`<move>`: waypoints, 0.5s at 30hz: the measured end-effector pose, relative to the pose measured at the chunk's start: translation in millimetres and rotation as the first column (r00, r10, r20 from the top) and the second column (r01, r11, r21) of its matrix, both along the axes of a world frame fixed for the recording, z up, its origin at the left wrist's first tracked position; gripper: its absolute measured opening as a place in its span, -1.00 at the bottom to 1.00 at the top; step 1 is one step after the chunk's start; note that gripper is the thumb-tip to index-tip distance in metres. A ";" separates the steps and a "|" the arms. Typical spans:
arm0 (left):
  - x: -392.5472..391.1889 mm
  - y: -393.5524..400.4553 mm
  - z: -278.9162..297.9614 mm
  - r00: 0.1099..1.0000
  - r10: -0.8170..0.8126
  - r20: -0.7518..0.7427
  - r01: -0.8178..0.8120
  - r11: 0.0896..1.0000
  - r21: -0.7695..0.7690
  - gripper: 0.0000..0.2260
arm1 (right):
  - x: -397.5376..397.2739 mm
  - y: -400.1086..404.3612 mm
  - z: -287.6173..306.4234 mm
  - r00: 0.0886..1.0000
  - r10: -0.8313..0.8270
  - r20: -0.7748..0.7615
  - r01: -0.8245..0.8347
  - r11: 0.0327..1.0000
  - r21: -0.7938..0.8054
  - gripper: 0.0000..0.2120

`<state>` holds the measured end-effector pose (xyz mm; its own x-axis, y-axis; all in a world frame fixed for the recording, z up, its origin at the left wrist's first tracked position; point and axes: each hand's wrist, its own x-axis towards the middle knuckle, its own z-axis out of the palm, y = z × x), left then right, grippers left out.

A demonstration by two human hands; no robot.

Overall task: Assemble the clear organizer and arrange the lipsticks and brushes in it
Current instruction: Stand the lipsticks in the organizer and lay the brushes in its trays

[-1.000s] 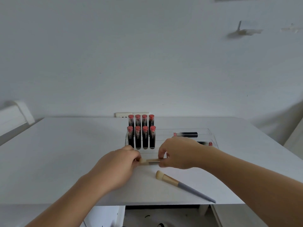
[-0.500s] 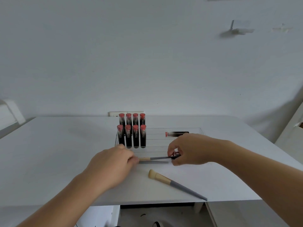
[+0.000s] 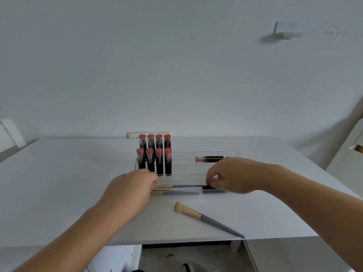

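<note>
The clear organizer (image 3: 188, 174) sits mid-table. Several red-capped black lipsticks (image 3: 159, 160) stand upright in its left cells. One lipstick (image 3: 209, 159) lies flat in the back right row, and another dark one (image 3: 213, 188) lies at the front right, half hidden by my right hand. A thin brush (image 3: 182, 186) lies along the front row. My left hand (image 3: 129, 191) pinches its pale head end, and my right hand (image 3: 233, 174) pinches its grey handle tip. A faint second brush shape just below it may be a reflection. A larger brush (image 3: 206, 218) lies loose on the table, nearer me.
The white table (image 3: 68, 183) stands against a white wall with an outlet (image 3: 135, 135) behind the lipsticks. A white chair (image 3: 349, 154) is at the right. The table's front edge runs just below the larger brush.
My right hand slid right along the thin brush to its handle tip, baring the brush's full length in the front row. My left hand stayed at the head end.
</note>
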<state>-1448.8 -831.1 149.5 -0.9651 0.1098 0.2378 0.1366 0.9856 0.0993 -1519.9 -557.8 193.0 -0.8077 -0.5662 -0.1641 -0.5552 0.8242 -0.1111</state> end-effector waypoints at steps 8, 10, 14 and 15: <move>18.4 2.4 25.5 0.971 -0.025 -0.238 0.013 0.999 -0.052 -0.80 | 5.3 -8.8 3.6 0.992 -0.006 -0.127 -0.034 0.948 -0.315 -0.73; 21.7 9.3 35.9 0.946 -0.077 -0.315 0.063 0.997 -0.052 -0.81 | 9.8 -14.9 6.2 0.987 0.009 -0.160 -0.065 0.935 -0.349 -0.66; 23.1 28.8 59.9 0.902 -0.160 -0.400 0.153 0.987 -0.050 -0.84 | 17.9 -25.7 10.8 0.981 0.002 -0.196 -0.101 0.863 -0.495 -0.68; 21.2 34.4 65.4 0.896 -0.171 -0.410 0.166 0.985 -0.049 -0.85 | 19.0 -27.5 11.0 0.982 -0.013 -0.189 -0.095 0.831 -0.548 -0.74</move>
<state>-1427.6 -796.7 214.9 -0.7482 0.2677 0.6071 0.3270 0.9449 -0.0137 -1500.9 -585.3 204.0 -0.7664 -0.5511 0.3300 -0.6415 0.6302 -0.4374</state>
